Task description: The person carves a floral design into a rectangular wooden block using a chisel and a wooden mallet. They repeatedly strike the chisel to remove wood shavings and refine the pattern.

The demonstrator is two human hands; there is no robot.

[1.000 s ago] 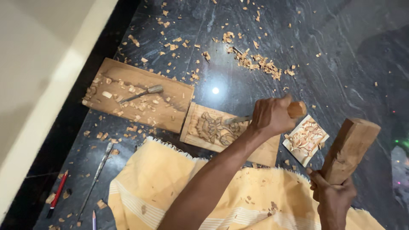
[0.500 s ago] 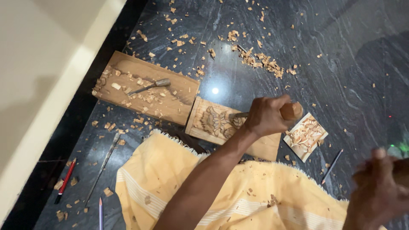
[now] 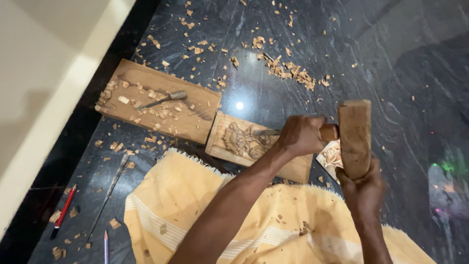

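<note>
one pale wood panel (image 3: 239,142), relief-carved, chisel (image 3: 273,132) tip on it.

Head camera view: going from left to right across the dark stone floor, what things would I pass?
Red pencil → long thin metal tool → plank with a chisel lying on it → carved wooden panel → left hand gripping a chisel → wooden mallet in the right hand.

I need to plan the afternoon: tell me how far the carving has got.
Done: a figure is already cut into the panel, and chips litter the floor. In hand: the left hand holds a chisel on the panel, and the right hand has the mallet at its handle. Left: cannot tell how much remains.
</note>
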